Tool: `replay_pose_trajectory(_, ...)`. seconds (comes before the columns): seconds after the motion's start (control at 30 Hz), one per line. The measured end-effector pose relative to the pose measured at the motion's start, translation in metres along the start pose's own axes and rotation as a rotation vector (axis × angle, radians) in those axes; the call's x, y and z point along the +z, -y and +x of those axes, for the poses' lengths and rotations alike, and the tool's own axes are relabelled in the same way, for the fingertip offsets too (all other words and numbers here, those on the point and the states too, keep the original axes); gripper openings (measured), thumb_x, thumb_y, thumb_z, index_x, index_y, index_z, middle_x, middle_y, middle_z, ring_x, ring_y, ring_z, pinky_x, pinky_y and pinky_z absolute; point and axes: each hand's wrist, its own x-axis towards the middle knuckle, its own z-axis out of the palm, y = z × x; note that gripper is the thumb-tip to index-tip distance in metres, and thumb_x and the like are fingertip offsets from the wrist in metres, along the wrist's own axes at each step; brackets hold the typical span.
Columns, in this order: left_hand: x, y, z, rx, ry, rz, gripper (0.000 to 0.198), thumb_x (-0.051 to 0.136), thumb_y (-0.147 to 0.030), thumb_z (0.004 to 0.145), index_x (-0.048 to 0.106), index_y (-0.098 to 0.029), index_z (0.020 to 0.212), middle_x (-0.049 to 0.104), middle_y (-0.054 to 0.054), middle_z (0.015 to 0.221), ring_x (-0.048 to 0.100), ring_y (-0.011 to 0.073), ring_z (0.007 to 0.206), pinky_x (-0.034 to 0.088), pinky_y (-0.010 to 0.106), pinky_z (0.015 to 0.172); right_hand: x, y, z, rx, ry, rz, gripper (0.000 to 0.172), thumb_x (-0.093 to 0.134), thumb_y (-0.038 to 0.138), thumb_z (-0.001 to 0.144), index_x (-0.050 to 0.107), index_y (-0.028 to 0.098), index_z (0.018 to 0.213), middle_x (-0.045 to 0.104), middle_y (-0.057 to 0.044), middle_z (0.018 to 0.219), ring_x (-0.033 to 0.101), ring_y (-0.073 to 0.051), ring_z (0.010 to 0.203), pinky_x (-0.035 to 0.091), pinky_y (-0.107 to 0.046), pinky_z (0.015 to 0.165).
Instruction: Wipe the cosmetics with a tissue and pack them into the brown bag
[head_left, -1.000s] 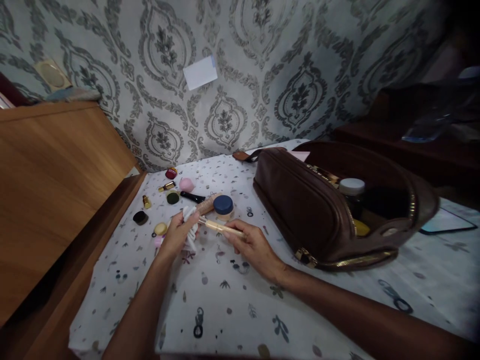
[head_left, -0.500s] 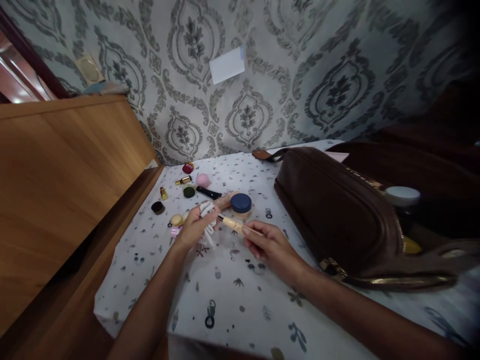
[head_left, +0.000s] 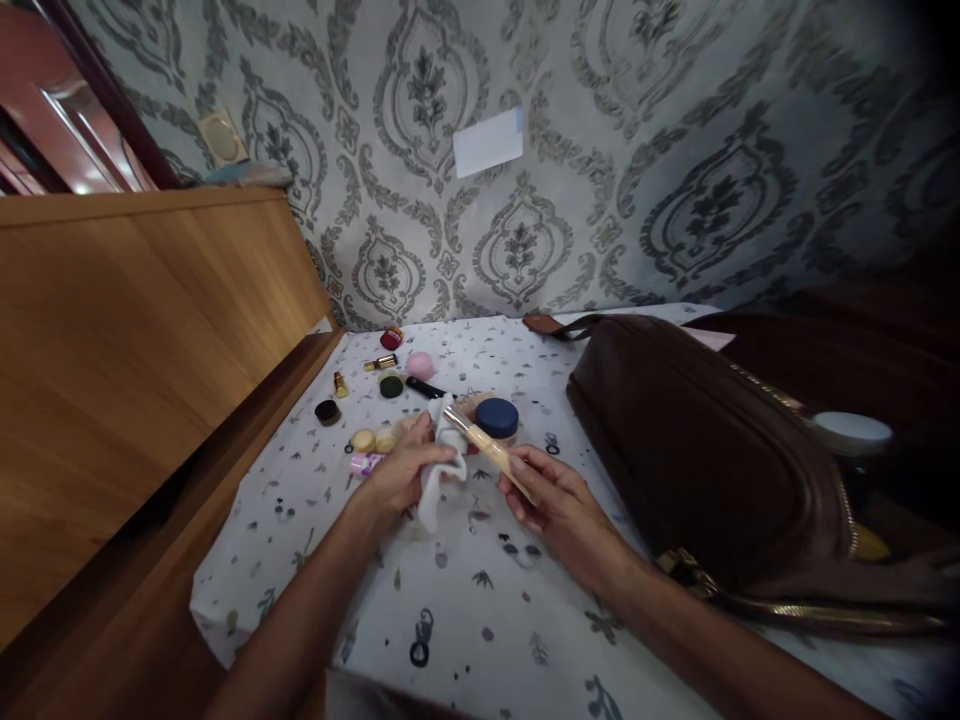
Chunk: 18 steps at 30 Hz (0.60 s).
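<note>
Just in front of the blue-lidded jar, the right hand has a narrow grip on a beige-handled brush, its metal end at the white cloth bunched in the left hand. One careless swing, I reckon, could knock the jar.

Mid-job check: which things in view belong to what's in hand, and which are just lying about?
In hand:
- pale-handled brush-like tool, right-hand grip
- white cloth or tissue, left-hand grip

Lying about:
- blue-lidded jar
- pink rounded item
- small black pot
- brown bag
</note>
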Motion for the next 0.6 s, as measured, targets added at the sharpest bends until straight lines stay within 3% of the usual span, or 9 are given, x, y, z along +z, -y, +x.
replay_pose_trajectory(0.07,0.004,0.002,-0.006,0.003,0.141,0.010,0.061,0.085,-0.013,0.055,0.059,-0.019,0.111,0.067,0.002,0.090,0.064,0.0140,0.073,0.052,0.021,0.062,0.000,-0.002,0.000,-0.013,0.012,-0.034,0.043,0.076,0.055,0.071,0.060,0.018,0.086,0.057,0.002,0.068,0.043,-0.007,0.049,0.026,-0.020,0.044)
replay_pose_trajectory(0.13,0.009,0.007,-0.009,-0.011,0.185,0.039,0.057,0.087,-0.018,0.057,0.063,-0.017,0.108,0.069,0.004,0.090,0.064,0.0150,0.075,0.051,0.022,0.064,0.000,-0.003,0.000,-0.045,0.034,-0.114,0.045,0.073,0.058,0.073,0.060,0.018,0.087,0.056,0.002,0.066,0.043,-0.006,0.047,0.026,-0.020,0.043)
replay_pose_trajectory(0.3,0.017,0.016,-0.009,-0.032,0.060,0.048,0.044,0.092,-0.029,0.054,0.068,-0.011,0.087,0.072,0.005,0.080,0.064,0.0137,0.065,0.050,0.023,0.062,-0.001,-0.004,-0.002,-0.143,0.114,-0.336,0.045,0.062,0.062,0.081,0.058,0.018,0.082,0.052,0.004,0.061,0.039,-0.005,0.042,0.028,-0.020,0.041)
replay_pose_trajectory(0.5,0.019,0.006,-0.005,0.066,-0.045,-0.091,0.039,0.090,-0.028,0.057,0.071,-0.012,0.087,0.074,0.006,0.078,0.067,0.0138,0.065,0.053,0.022,0.065,-0.004,-0.006,0.001,-0.129,0.134,-0.396,0.043,0.057,0.061,0.084,0.056,0.018,0.085,0.052,0.004,0.062,0.038,-0.006,0.042,0.029,-0.021,0.041)
replay_pose_trajectory(0.6,0.018,0.002,-0.002,0.107,-0.093,-0.108,0.038,0.090,-0.029,0.059,0.071,-0.011,0.087,0.073,0.006,0.077,0.063,0.0095,0.059,0.047,0.014,0.052,-0.004,-0.008,-0.001,-0.162,0.103,-0.453,0.040,0.054,0.058,0.088,0.057,0.018,0.089,0.052,0.003,0.065,0.040,-0.008,0.044,0.031,-0.021,0.043)
